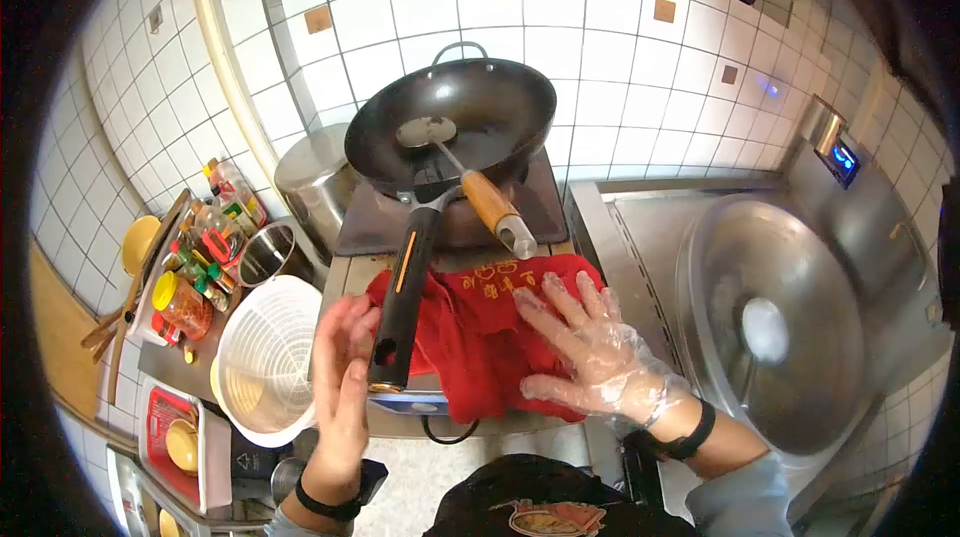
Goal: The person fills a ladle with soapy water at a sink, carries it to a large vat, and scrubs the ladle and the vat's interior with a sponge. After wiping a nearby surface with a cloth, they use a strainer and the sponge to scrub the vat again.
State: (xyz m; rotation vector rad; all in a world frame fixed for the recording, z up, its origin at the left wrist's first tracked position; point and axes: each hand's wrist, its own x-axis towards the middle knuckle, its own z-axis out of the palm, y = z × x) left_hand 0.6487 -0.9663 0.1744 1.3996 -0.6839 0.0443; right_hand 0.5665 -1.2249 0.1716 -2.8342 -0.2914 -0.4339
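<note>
A red cloth (470, 337) with yellow lettering is bunched over the front of the stove. My right hand (605, 352), in a clear plastic glove, lies spread on its right side. Bare and with fingers loosely bent, my left hand (343, 372) is beside the cloth's left edge, thumb near the end of the black wok handle (405, 297). That handle reaches toward me over the cloth from a dark wok (500, 102) on the burner. Inside the wok rests the round head of a metal ladle (488, 202), its wooden handle leaning out over the rim.
A white colander (270, 357) stands left, near a steel pot (273, 255) and several seasoning bottles and jars (183, 305). Behind them is a tall stockpot (315, 177). A large steel wok (775, 317) takes up the right counter. White tiled wall (610, 67) closes the back.
</note>
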